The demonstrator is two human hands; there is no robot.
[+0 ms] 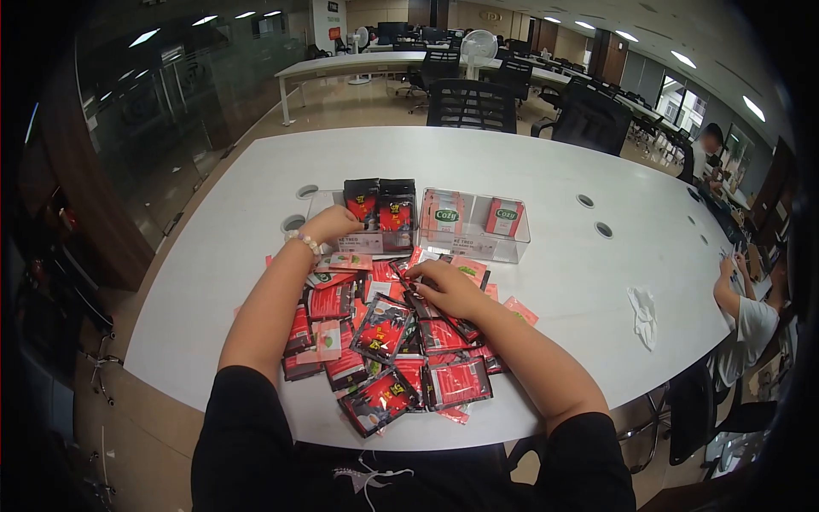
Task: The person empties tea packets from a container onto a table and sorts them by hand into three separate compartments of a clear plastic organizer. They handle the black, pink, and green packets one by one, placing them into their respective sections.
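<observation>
Two clear plastic bins stand side by side on the white table. In the left bin [322, 205], black-and-red sachets [397, 213] stand upright in two stacks. My left hand [334, 224], with a beaded bracelet at the wrist, reaches over this bin's front, fingers closed at the edge of a sachet in the left stack. The right bin [522, 247] holds pink-and-white "Cozy" sachets [505, 217]. My right hand [448, 290] lies over the mixed sachet pile [384, 328], its fingers closed on a black-and-red sachet whose outline is partly hidden.
A crumpled white tissue [642, 317] lies on the right of the table [222, 282]. Round cable holes [584, 201] dot the tabletop. Black office chairs [472, 106] stand beyond the far edge. People sit at the right, one with an arm [727, 290] near the table edge.
</observation>
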